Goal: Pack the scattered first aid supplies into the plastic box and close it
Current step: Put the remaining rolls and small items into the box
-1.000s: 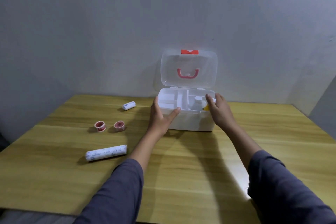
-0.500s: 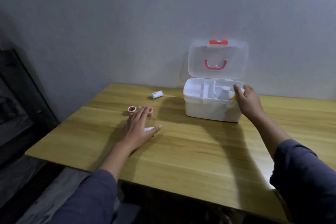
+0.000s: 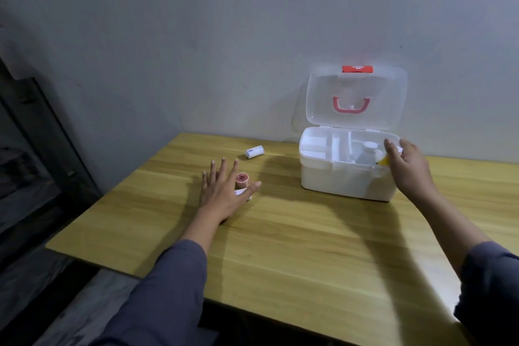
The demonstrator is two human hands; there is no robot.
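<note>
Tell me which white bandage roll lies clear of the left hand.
The small bandage roll near the table's far edge. The other white roll is mostly hidden under the left hand.

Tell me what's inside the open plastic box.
The plastic box holds a white divided tray and a white bottle. The right hand hides most of something yellow.
</note>
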